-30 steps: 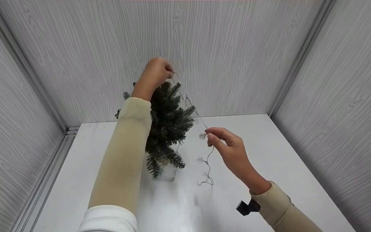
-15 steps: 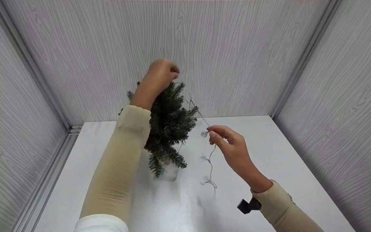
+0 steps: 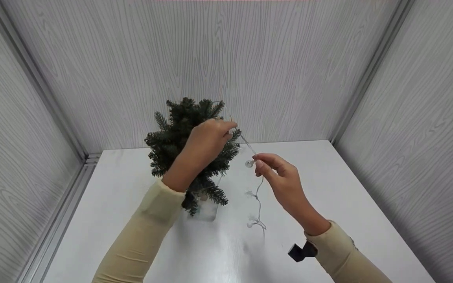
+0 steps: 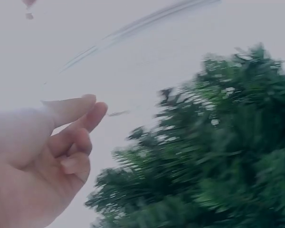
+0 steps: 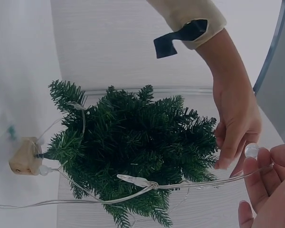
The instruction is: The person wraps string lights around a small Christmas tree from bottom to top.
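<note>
A small artificial Christmas tree (image 3: 179,122) stands left of centre in the head view. Part of a string of fairy lights (image 5: 128,194) crosses it in the right wrist view, its wire looping through the lower branches. My right hand (image 3: 283,179) pinches the wire beside a clear round bulb (image 3: 249,163), to the tree's right. From there the loose end dangles towards the table. In front of the tree's right side is my left hand (image 3: 210,138), thumb and forefinger tips close together near the wire; nothing shows between them in the blurred left wrist view.
The tree's trunk ends in a wooden block (image 5: 26,157) with a translucent base (image 3: 205,211) on the white table (image 3: 313,157). Wood-grain panels (image 3: 289,70) enclose the back and sides. A black bracket (image 3: 303,251) is strapped to the right sleeve.
My left hand has come down from above the treetop to its right side, nearer my right hand. The treetop is uncovered. The right hand keeps its hold on the wire, almost unmoved.
</note>
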